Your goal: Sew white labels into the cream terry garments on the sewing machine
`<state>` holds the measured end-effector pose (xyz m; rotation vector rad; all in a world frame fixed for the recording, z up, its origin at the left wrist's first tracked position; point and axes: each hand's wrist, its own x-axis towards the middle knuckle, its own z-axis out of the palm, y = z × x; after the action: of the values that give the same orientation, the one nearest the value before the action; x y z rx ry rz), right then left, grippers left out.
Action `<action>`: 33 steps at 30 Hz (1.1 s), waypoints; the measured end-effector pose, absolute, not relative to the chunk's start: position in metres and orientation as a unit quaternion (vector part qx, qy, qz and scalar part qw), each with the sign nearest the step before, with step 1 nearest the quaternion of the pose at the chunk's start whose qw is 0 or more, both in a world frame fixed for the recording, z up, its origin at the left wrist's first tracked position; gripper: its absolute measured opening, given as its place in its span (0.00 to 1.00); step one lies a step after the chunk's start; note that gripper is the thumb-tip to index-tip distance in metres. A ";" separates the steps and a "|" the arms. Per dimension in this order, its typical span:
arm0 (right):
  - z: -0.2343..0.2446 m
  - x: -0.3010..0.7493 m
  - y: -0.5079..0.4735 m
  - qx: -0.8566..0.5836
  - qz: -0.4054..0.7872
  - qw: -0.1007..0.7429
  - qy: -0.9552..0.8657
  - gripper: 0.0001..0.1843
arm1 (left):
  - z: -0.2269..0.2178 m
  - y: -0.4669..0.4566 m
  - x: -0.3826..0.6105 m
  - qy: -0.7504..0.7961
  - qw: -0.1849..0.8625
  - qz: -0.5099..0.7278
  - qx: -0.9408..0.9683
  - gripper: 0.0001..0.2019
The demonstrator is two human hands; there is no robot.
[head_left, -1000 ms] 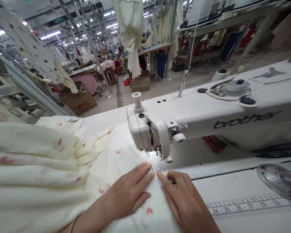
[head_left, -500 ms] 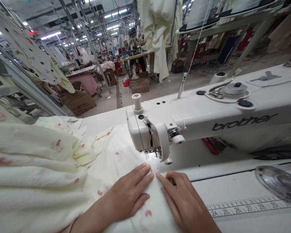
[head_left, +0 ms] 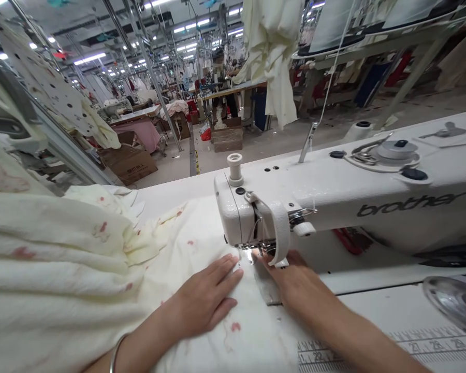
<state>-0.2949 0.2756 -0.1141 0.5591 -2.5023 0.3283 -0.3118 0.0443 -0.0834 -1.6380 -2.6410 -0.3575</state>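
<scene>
The left hand lies flat, fingers extended and gripping nothing, on soft cream cloth with red print, spread beneath and left of it. Beyond both hands stands a white Brother sewing machine; the right hand reaches under its head, grip unclear.

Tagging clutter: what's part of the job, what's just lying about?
In use: patterned cream fabric, under the left hand; sewing machine, right hand by its needle area.
Apparently lying about: red item beneath the machine's arm; shiny round object; cardboard boxes on the floor.
</scene>
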 end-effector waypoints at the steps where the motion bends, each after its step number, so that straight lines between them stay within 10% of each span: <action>1: -0.114 -0.283 0.272 0.216 0.117 0.276 -0.929 0.26 | -0.084 0.044 -0.313 -0.844 0.010 -0.111 -0.525 0.25; 33: -0.128 -0.265 0.259 0.182 0.101 0.309 -0.928 0.30 | -0.081 0.046 -0.330 -0.858 0.004 -0.124 -0.499 0.20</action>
<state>-0.2653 0.2595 -0.1275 0.4801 -2.4531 0.2659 -0.3301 0.0457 -0.0814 -1.5640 -2.6872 -0.3887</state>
